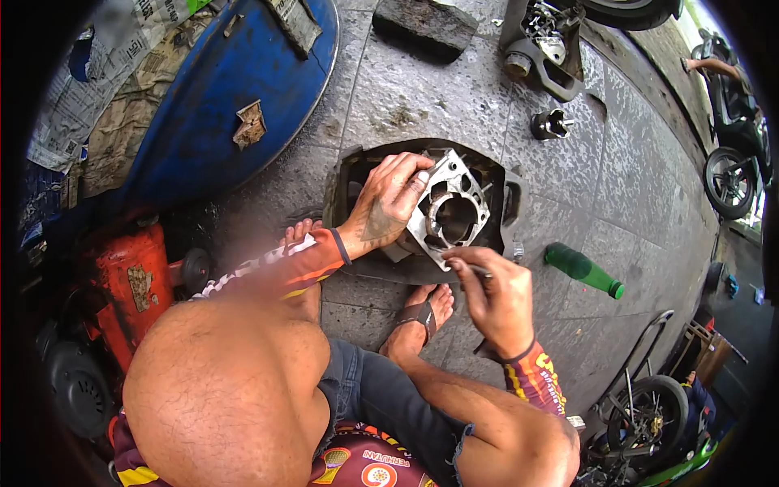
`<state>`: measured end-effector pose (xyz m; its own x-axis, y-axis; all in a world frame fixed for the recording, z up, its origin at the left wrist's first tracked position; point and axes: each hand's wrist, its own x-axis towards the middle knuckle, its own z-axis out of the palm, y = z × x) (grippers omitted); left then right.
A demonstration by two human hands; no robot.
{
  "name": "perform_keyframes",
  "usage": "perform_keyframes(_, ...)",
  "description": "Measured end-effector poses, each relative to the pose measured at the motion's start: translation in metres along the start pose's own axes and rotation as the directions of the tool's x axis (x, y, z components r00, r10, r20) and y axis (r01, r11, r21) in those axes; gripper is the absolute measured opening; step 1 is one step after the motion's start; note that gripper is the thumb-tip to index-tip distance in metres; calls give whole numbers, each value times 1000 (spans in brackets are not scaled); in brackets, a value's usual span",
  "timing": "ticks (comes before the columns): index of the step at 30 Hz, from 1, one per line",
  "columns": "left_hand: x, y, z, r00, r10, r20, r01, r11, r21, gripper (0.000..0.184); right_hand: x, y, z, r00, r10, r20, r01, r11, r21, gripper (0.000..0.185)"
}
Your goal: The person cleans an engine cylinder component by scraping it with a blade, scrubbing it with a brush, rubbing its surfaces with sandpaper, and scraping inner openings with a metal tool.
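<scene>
My left hand [391, 199] grips a silver engine cylinder block [479, 213] by its left edge. The block is tilted, with its flat gasket face and round bore turned up, above a dark cut-open plastic container [365, 268]. At the block's lower corner is my right hand [499, 296], its fingers pinched round a thin metal tool [480, 272] whose kind is mostly hidden by the fingers. A piston [552, 124] lies on the floor up and to the right.
A green bottle [583, 269] lies on the paving at right. Beyond the container are a stone block [426, 28] and a dark can with metal parts [542, 61]. A blue drum piece [219, 105] and red machine [130, 284] stand left; motorcycles [734, 174] are farther right.
</scene>
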<state>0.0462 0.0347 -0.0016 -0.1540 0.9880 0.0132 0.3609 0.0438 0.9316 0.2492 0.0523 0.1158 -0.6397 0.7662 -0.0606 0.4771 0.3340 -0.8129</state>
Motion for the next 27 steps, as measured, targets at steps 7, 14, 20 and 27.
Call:
perform_keyframes(7, 2, 3, 1, 999, 26, -33, -26, 1000, -14, 27, -3, 0, 5, 997, 40, 65, -36, 997, -61, 12)
perform_keyframes(14, -1, 1, 4, 999, -6, -35, 5, 999, -48, 26, -2, 4, 18, 1000, 18, -11, -19, 999, -32, 11)
perform_keyframes(20, 0, 7, -1, 1000, -10, 15, 11, 1000, -14, 27, -2, -6, -4, 996, 76, 50, -75, 997, -30, 14)
perform_keyframes(27, -2, 4, 1, 1000, 17, -7, -17, 1000, 3, 28, -1, -13, -21, 993, 115, 37, -115, 993, -8, 9)
